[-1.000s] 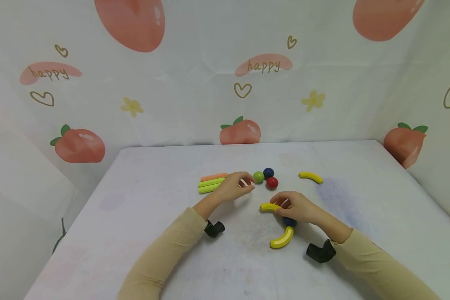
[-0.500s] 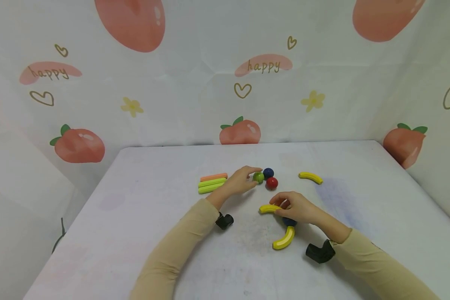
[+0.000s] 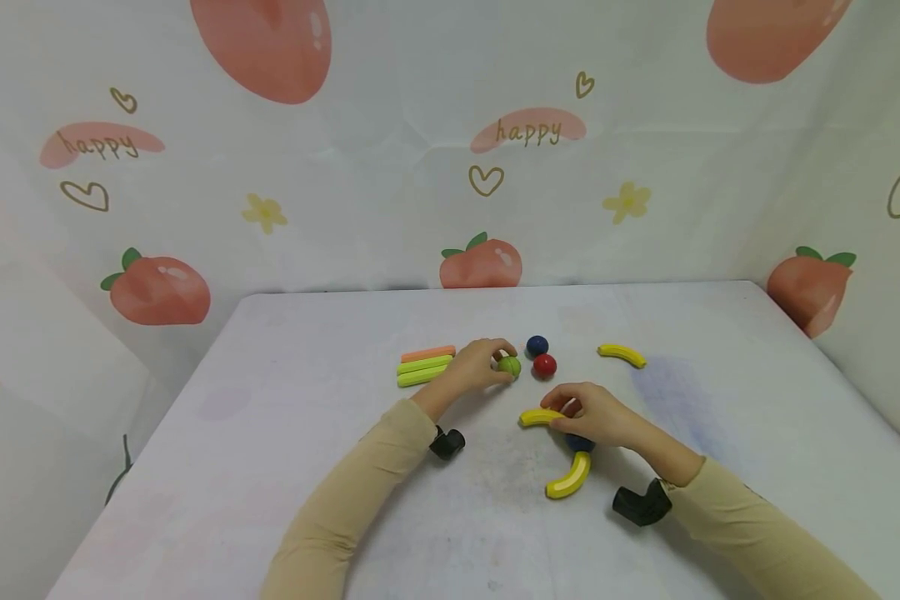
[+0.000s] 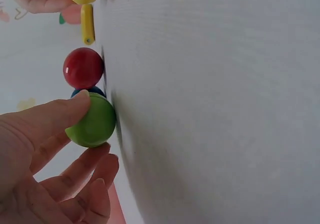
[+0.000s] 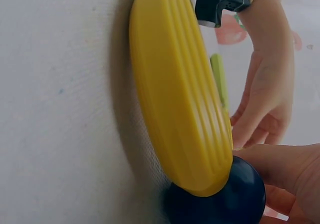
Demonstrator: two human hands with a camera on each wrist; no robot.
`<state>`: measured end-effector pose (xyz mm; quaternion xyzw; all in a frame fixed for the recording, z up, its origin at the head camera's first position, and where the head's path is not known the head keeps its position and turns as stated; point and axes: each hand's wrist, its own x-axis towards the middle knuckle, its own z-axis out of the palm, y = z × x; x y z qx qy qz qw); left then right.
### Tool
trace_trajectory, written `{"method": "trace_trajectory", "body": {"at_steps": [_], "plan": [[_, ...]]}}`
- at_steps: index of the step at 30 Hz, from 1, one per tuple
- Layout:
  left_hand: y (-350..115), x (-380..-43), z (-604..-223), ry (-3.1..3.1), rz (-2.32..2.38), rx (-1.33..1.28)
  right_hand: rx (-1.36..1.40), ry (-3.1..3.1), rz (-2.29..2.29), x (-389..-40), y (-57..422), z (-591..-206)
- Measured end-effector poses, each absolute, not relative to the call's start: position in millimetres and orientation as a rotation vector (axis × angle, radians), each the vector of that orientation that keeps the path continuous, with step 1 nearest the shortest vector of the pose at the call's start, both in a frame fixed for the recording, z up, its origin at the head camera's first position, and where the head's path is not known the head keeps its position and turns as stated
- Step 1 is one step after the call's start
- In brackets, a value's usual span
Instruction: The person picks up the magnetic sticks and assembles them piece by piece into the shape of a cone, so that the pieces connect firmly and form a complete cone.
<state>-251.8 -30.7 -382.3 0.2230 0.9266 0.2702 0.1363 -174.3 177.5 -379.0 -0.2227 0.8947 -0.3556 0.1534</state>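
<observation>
My left hand [image 3: 476, 367] pinches a green ball [image 3: 509, 367] at the table's middle. In the left wrist view the thumb lies on top of that green ball [image 4: 92, 126], the fingertips below it. My right hand [image 3: 598, 414] grips one end of a yellow curved stick [image 3: 536, 417]. Partly hidden under that hand is a dark blue ball [image 3: 580, 443]. A second yellow curved stick [image 3: 572, 477] touches the ball on the near side. In the right wrist view a yellow stick [image 5: 175, 84] meets the dark blue ball [image 5: 220, 199] end-on.
A red ball [image 3: 544, 366] and another blue ball [image 3: 537, 346] lie just right of the left hand. Farther right is a third yellow curved stick [image 3: 622, 355]. Behind the left wrist lie an orange stick [image 3: 427, 354] and green straight sticks [image 3: 423, 371].
My left hand first reached right to the green ball, then took hold of it and drew it slightly nearer, away from the blue and red balls. The near yellow stick shifted a little; the right hand stays.
</observation>
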Motion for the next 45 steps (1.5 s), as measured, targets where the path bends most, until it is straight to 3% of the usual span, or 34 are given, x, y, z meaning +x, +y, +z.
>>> {"method": "trace_trajectory", "body": {"at_steps": [26,45], "plan": [[-60,-201,-378,2.451,0.960,0.790,-0.541,2.645,-1.061,-178,179,-380],[-54,-194,-380,2.429,0.983,0.813,-0.566,2.604,-1.046,-178,178,-379]]}}
